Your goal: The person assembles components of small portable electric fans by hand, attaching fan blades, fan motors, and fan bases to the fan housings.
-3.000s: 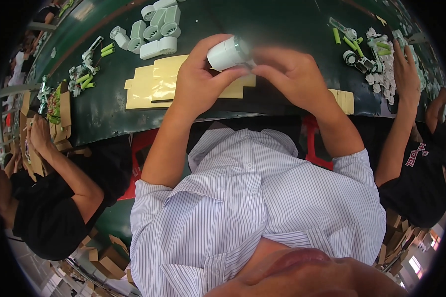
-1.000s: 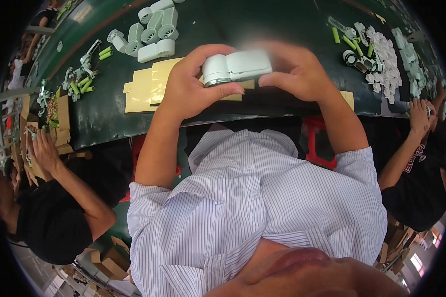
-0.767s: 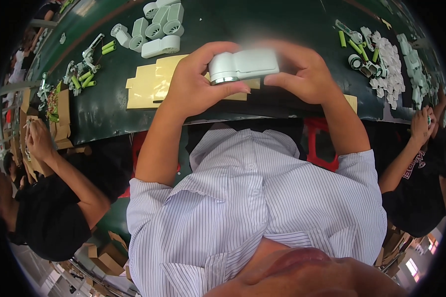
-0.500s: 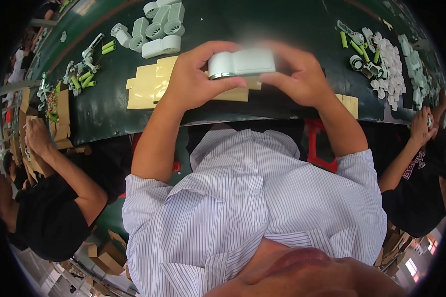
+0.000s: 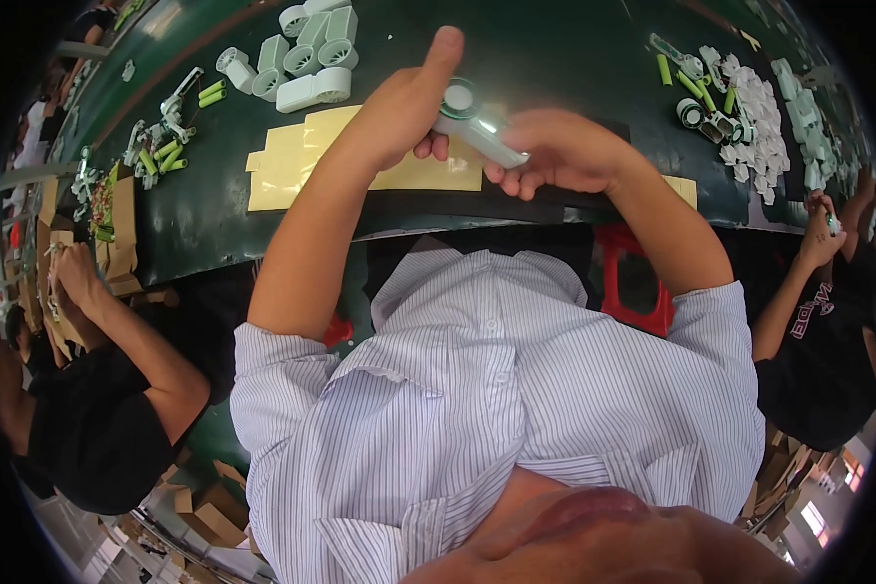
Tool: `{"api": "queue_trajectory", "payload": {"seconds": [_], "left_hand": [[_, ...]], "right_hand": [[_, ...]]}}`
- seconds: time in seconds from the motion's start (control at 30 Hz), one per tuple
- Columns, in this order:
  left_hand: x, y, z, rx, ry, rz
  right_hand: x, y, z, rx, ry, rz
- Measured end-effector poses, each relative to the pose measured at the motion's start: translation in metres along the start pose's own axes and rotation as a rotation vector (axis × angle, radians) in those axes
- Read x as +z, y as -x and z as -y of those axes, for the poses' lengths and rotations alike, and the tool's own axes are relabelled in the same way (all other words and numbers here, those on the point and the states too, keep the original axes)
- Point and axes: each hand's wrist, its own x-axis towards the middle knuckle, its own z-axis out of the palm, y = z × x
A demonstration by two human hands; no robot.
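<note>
Both hands are at a pale plastic handheld fan [image 5: 479,134], held tilted above the table. Its round, green-rimmed end is up at the left, and its narrower end slopes down to the right. My left hand [image 5: 406,109] is closed about the round end, with the thumb sticking up and away from it; the palm hides some of the grip. At the lower end my right hand [image 5: 562,154] has its fingers curled against the body, slightly blurred. Beneath lie yellow sheets [image 5: 297,165], partly covered by my left arm.
Several pale fan housings [image 5: 311,58] stand at the back left. Loose green cylindrical cells [image 5: 169,156] with wired parts lie at the left. More cells, parts and a heap of small white pieces [image 5: 757,122] are at the right. Co-workers sit either side; a cardboard box [image 5: 124,224] is left.
The fan has turned from lying level to tilted, its round end now facing up. My left thumb has lifted off it, and my right hand has moved slightly lower.
</note>
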Motion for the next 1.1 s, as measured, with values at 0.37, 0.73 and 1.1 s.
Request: {"api": "queue_trajectory", "payload": {"seconds": [0.37, 0.73, 1.1], "left_hand": [[-0.032, -0.015, 0.012, 0.064, 0.362, 0.057], [-0.022, -0.008, 0.009, 0.009, 0.187, 0.223], [-0.028, -0.013, 0.032, -0.033, 0.3, 0.36]], "right_hand": [[0.043, 0.094, -0.003, -0.966, 0.637, -0.604], [0.09, 0.149, 0.069, -1.482, 1.007, -0.483], [0.039, 0.123, 0.103, -1.243, 1.187, -0.468]]}}
